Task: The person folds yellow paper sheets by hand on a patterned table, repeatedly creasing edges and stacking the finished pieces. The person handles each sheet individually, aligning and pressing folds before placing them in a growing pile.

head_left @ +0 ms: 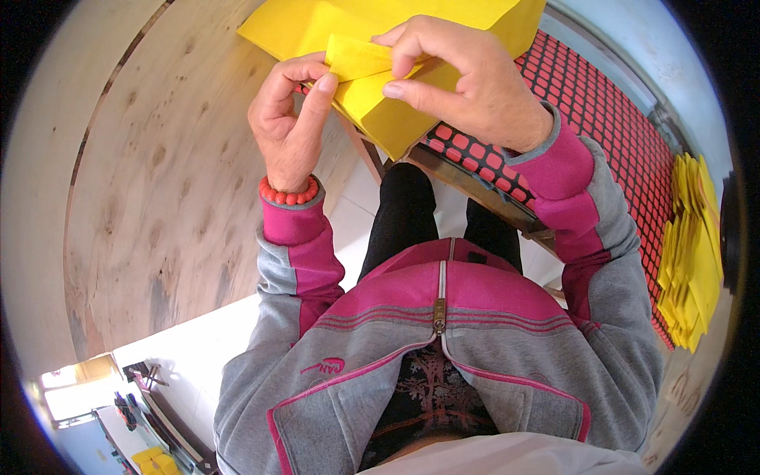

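Observation:
A bright yellow piece of felt-like fabric (404,119) lies across the table's near edge, with a corner hanging toward my knees. Its folded flap (360,59) is raised between my hands. My left hand (289,119), with a red bead bracelet (290,192) at the wrist, pinches the flap's left end between thumb and fingers. At the flap's right side, my right hand (467,79) has its fingers bent over the fabric and its thumb close below. The fabric under the right fingers is partly hidden.
A large plywood board (182,174) fills the left side. On the right runs a red-and-black checked table cover (594,103). A stack of yellow fabric pieces (689,253) sits at the far right. More yellow pieces (156,461) show at lower left beside a dark-edged bench.

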A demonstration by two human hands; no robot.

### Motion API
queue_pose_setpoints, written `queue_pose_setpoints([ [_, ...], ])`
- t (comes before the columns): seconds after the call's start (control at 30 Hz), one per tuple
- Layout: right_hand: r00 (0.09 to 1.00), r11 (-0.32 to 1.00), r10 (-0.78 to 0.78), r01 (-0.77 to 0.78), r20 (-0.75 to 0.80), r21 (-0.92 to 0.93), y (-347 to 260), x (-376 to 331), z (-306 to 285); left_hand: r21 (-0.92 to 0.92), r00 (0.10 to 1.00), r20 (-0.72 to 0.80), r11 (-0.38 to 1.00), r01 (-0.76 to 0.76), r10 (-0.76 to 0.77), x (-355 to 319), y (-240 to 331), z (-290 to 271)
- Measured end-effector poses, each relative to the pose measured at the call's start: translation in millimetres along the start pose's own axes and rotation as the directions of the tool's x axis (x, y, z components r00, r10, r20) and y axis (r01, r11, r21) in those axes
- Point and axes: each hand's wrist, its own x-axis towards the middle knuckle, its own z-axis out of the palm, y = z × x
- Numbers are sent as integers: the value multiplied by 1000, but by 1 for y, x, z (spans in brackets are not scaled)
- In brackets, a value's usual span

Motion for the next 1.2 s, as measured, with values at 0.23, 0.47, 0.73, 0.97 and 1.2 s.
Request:
queue_pose_setpoints([
  [0.23, 982, 964, 187, -177, -31, 198, -2, -2, -2, -4, 1000, -6, 1000, 4, -4, -1, -1, 1],
  [0.47, 971, 962, 184, -147, -150, 228, -2, -2, 8, -45, 999, -30, 999, 25, -26, -1, -1, 3],
  [0.73, 992, 992, 119, -118, -39, 35, 0, -3, 3, 3, 999, -47, 1000, -23, 23, -1, 0, 5],
  [0.97, 998, 999, -41, 41, 40, -6, 3, -2, 2, 64, 982, 128, 987, -145, 136, 3, 0, -4],
  [1.2, 999, 1000, -4, 3, 43, 13, 1, -1, 1, 50, 990, 111, 995, -87, 81, 3, 0, -5],
])
